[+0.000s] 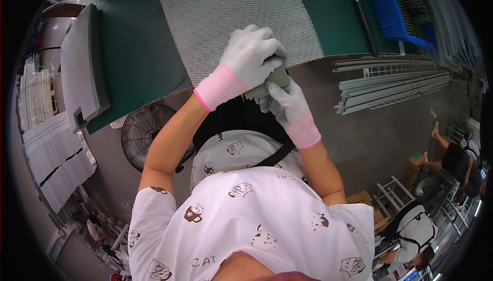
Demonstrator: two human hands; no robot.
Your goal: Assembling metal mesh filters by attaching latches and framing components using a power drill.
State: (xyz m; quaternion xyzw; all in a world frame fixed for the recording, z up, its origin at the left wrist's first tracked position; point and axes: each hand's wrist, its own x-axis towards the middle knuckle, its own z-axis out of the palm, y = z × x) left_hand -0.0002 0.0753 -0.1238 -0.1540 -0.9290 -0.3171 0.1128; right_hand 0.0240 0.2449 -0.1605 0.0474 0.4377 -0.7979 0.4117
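Both my hands wear white gloves with pink cuffs and meet just over the near edge of the green table. My left hand (pixel 251 55) is closed, its fingers curled over the top of several small grey-green pieces (pixel 278 77). From below and to the right, my right hand (pixel 289 102) grips the same pieces, thumb on their face. Their exact kind is hard to make out, as the gloves cover much of them. Beneath and beyond my left hand, a silvery expanded-mesh sheet (pixel 226 11) lies flat, overhanging the table's near edge.
A stack of mesh panels (pixel 82 70) stands at the table's left. At the right lie a black-handled hammer (pixel 363 19) and a blue bin (pixel 386 8) holding grey-green pieces. White metal frames (pixel 390 88) lie beyond the table edge. A black fan (pixel 146 132) stands below; other people are at lower right.
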